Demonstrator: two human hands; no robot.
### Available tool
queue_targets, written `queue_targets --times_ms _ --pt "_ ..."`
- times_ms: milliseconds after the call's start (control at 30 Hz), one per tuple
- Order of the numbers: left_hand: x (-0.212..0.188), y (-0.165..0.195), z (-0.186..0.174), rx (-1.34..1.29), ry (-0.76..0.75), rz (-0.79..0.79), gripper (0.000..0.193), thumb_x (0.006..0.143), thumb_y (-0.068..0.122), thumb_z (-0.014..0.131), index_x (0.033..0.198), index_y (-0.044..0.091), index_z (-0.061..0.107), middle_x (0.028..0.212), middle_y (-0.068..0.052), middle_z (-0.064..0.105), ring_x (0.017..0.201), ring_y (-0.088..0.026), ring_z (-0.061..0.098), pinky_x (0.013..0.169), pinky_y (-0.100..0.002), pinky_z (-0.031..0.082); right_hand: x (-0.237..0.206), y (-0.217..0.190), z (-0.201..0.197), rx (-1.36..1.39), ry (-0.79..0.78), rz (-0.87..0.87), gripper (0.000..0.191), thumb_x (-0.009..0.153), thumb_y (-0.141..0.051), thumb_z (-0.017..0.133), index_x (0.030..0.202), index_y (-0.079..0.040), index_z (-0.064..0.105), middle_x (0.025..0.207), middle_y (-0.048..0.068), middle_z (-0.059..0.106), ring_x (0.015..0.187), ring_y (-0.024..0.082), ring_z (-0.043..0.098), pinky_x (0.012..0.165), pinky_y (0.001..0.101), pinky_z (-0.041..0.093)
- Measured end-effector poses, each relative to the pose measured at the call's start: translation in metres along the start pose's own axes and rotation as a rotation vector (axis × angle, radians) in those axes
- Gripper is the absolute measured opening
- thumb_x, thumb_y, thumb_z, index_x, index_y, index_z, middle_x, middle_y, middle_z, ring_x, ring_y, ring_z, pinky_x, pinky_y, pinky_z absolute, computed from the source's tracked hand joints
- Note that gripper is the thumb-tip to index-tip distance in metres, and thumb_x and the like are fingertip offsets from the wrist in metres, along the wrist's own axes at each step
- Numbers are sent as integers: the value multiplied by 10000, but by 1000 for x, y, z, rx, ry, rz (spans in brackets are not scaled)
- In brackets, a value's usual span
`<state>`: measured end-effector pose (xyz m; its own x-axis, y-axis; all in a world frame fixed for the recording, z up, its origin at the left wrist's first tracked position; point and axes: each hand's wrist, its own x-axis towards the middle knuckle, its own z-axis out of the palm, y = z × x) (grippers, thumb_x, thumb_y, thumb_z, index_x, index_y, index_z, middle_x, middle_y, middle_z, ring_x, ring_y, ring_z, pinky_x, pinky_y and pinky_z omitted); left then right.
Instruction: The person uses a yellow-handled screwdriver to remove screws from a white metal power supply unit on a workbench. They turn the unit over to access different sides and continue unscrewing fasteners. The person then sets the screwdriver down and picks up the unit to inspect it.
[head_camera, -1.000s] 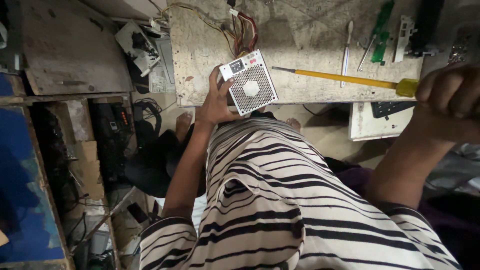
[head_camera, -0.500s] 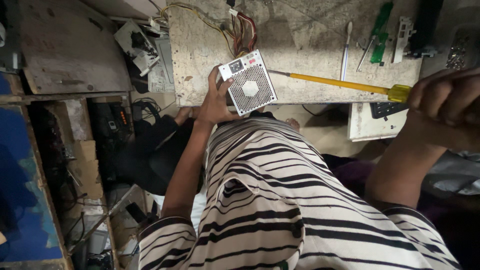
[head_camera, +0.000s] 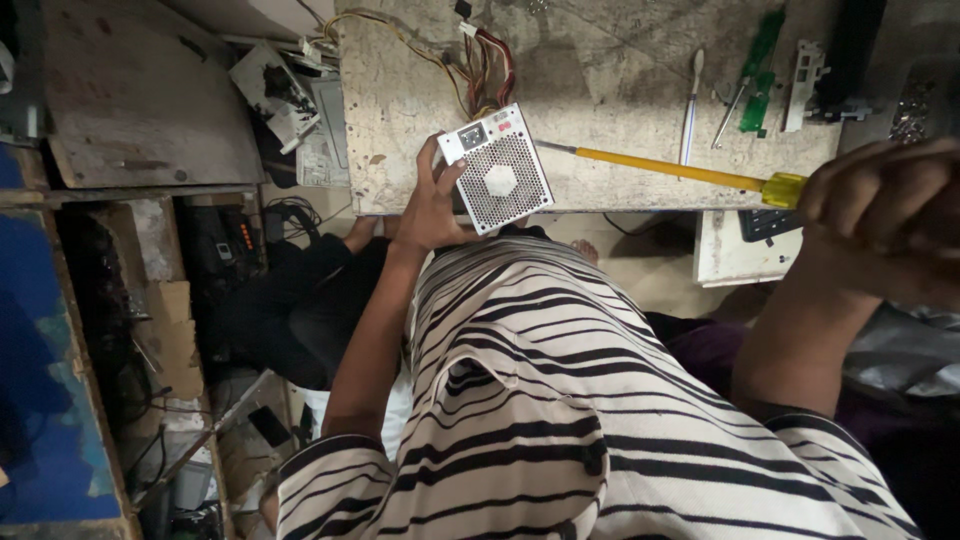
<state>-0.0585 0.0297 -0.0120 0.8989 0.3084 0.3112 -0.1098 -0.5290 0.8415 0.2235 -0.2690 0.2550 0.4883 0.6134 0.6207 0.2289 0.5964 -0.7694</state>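
My left hand (head_camera: 425, 205) grips the left side of a grey metal power supply box (head_camera: 497, 168) with a perforated face, tilted at the near edge of the worn workbench (head_camera: 620, 90). A bundle of red, yellow and black wires (head_camera: 480, 60) runs from the box's back across the bench. A long yellow-handled screwdriver (head_camera: 660, 165) lies across the bench, tip close to the box's right corner. My right hand (head_camera: 885, 215) is at the far right, fingers curled around the end of its handle. My striped shirt fills the lower view.
On the bench's far side lie a white brush-like tool (head_camera: 690, 105), a green circuit strip (head_camera: 757, 70) and a white bracket (head_camera: 800, 70). A scuffed wooden board (head_camera: 140, 90) and computer parts (head_camera: 275, 90) sit left. A blue panel (head_camera: 40, 350) and cardboard clutter line the floor.
My right hand has closed on the screwdriver's handle, and the handle end has shifted slightly towards me. My left hand and the power supply box have stayed in place.
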Motion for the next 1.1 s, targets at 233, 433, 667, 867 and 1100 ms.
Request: queue_targets --times_ms 233,433,667,867,1100 --pt "-1 -1 2 24 -23 -48 1349 492 385 1063 1538 338 213 1606 -291 86 1455 -566 360 1172 -549 449 9 -5 10 -9 -6 28 455 908 -424 617 652 -188 324 464 -46 309 320 68 309 350 273 316" --pt "0 -4 4 30 -29 -83 1238 547 333 1048 1523 273 290 1607 -290 99 1456 -566 374 1189 -535 464 64 16 70 33 -65 151 353 977 -216 565 698 -128 368 483 -1 331 333 92 283 359 283 253" --pt "-7 -5 7 19 17 -36 1208 525 357 1039 1503 238 340 1615 -261 139 1444 -548 398 1222 -540 441 116 60 129 328 -54 457 191 1005 -81 567 831 -29 507 523 33 401 363 82 342 364 268 266" --pt "-5 -18 6 -41 49 56 1268 519 360 1033 1538 280 283 1583 -269 125 1431 -559 375 1206 -561 430 123 77 175 -108 -241 122 208 1032 -86 549 872 41 512 625 83 485 472 133 446 396 297 324" --pt "-4 -20 6 -64 53 158 1377 543 363 1057 1617 336 195 1608 -251 92 1492 -524 321 1230 -588 423 91 84 108 80 -129 260 331 1042 -289 504 795 -72 464 564 40 409 410 128 361 426 312 283"
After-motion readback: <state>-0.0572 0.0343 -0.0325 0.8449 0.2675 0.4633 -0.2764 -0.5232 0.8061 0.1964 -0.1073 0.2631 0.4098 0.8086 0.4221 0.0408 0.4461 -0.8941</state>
